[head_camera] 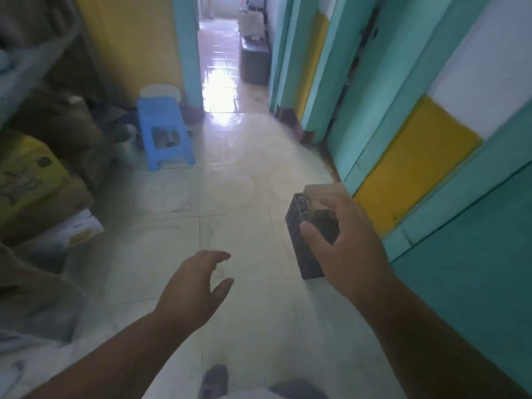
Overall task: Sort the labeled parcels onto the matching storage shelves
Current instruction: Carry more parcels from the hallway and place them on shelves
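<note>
Right hand [345,240] grips a dark parcel [309,234], lower right of frame; left hand [195,286] spread, holding nothing. Risk: one-handed hold slips, parcel drops on tiles; label unreadable in blur, so mis-shelving possible.

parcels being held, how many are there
1: a dark box gripped in the right hand. The left hand is empty. Its label isn't readable.

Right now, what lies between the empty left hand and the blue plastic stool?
Only bare pale floor tiles separate the left hand from the blue plastic stool, as the head view shows.
</note>
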The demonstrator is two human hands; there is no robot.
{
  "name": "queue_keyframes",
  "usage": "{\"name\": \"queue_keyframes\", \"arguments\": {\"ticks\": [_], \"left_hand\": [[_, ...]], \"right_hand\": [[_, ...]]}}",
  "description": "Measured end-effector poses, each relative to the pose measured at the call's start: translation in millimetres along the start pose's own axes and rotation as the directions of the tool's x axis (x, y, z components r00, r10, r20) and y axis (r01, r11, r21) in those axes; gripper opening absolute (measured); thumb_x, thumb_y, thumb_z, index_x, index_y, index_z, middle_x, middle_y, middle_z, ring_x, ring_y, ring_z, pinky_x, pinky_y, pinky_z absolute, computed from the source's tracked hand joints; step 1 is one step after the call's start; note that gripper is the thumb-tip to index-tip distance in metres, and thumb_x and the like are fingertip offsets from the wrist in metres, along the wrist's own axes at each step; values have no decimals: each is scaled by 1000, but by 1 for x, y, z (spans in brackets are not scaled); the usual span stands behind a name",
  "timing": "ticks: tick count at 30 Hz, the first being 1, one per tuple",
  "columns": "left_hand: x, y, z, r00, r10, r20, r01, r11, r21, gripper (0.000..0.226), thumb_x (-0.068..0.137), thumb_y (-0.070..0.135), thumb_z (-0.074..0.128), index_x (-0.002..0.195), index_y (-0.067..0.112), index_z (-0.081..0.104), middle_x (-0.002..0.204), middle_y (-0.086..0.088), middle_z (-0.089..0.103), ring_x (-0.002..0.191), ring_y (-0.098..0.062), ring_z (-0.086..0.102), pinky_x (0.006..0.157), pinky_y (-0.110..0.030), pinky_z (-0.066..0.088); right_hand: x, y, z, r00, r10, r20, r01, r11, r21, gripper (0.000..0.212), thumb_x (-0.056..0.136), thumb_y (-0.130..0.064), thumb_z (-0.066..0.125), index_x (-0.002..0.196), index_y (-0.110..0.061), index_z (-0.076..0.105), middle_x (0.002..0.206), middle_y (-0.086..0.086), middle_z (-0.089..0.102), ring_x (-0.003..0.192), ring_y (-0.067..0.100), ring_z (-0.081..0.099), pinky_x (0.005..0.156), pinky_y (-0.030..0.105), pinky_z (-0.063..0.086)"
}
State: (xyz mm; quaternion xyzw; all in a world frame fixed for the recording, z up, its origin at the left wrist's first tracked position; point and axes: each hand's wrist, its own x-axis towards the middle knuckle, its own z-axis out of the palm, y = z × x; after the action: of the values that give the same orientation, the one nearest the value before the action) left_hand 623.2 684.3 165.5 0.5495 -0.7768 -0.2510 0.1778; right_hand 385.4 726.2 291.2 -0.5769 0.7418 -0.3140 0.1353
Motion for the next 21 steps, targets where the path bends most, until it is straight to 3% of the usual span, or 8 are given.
{"name": "queue_keyframes", "arguments": {"ticks": [2,6,9,11,13,16,19,21], "left_hand": [[58,11,-2,996,83,34,-83,997,1,45,85,30,77,127,25,62,120,6,64,98,-11,63,83,-24,44],[181,35,16,980,183,83,-182,983,-21,45,86,31,76,129,26,61,122,8,63,98,-8,61,82,-23,43],[270,52,38,968,231,98,-228,973,-38,47,89,34,72,133,28,58,127,9,60,104,-10,60,86,-26,48],[326,63,45,964,241,111,-239,971,-25,48,89,35,71,134,28,57,129,7,60,107,-12,60,91,-32,51],[372,71,45,961,242,135,-244,970,2,47,90,36,70,134,29,57,130,6,60,110,-13,60,93,-34,51],[444,79,40,956,242,165,-249,968,23,48,91,37,68,136,30,55,132,7,59,112,-13,58,96,-34,51],[515,80,46,950,260,173,-268,963,25,48,91,38,68,137,30,54,133,9,58,111,-10,58,95,-28,49],[563,78,58,940,272,206,-278,961,2,47,91,37,68,136,30,55,132,9,59,110,-8,57,92,-24,46]], "right_hand": [[39,6,-5,997,66,-36,-67,998,-3,49,91,-43,63,135,-26,47,131,-5,50,118,11,45,96,30,43],[123,48,-3,980,118,-159,-125,992,-32,49,91,-41,63,134,-21,49,130,-3,51,115,11,48,91,24,45],[192,90,0,971,145,-188,-156,987,-43,48,91,-40,62,134,-22,50,130,-3,53,112,10,49,73,7,33],[245,114,1,970,173,-174,-183,982,-49,48,91,-42,61,134,-23,50,131,-2,53,115,13,51,70,4,29],[294,126,-3,969,184,-162,-192,981,-33,50,91,-44,61,134,-22,50,133,-1,53,116,14,51,72,6,31],[368,137,-4,966,200,-164,-208,977,-34,50,90,-43,64,133,-22,50,135,2,54,120,17,51,89,22,41],[431,147,3,960,219,-175,-228,973,-31,50,89,-42,66,132,-22,51,135,3,54,123,18,51,99,36,45],[467,159,15,953,244,-181,-255,966,-42,50,89,-42,66,132,-21,51,136,3,54,124,19,50,102,37,45]]}}
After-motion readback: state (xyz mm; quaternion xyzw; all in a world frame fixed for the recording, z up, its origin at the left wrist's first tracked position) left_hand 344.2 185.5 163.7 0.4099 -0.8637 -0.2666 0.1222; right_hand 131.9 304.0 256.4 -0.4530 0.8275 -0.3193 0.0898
